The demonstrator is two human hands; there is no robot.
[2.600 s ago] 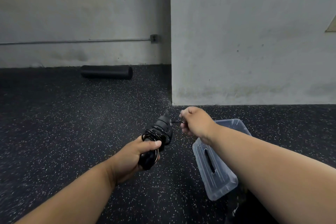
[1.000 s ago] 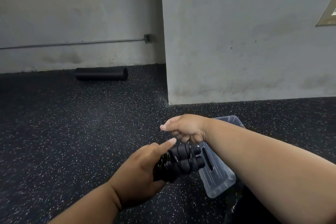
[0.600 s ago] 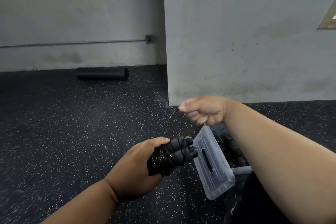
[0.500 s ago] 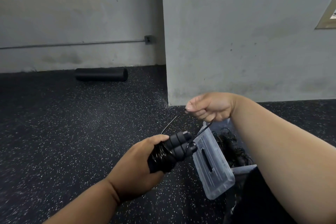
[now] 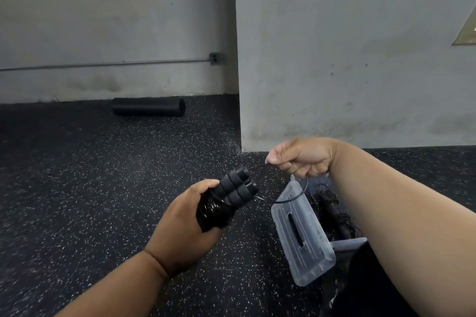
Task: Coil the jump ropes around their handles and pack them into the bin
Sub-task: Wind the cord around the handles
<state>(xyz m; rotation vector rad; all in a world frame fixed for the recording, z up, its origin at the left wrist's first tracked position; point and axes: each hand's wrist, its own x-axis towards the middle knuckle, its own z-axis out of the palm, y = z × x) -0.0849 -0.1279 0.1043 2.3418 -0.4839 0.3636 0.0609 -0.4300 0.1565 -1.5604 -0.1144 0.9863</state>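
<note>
My left hand [image 5: 184, 229] grips the two black ribbed jump rope handles [image 5: 235, 188], held side by side, with thin black cord wound in many turns around their lower part. My right hand [image 5: 300, 158] pinches the free end of the thin cord [image 5: 296, 195] just right of the handle tips; a short loop of it hangs down to the bundle. Below my right forearm stands the clear plastic bin [image 5: 302, 234] on the floor, with other coiled black ropes [image 5: 332, 213] inside it. My arm hides the bin's right part.
The floor is dark speckled rubber. A black foam roller [image 5: 149, 107] lies by the far wall at the left. A grey wall corner [image 5: 238, 85] juts out straight ahead, just beyond my hands. A conduit runs along the left wall.
My right hand has carried the cord around the handles and stands above and right of them, uncovering the bin's inside. My left hand has tilted the bundle's tips up.
</note>
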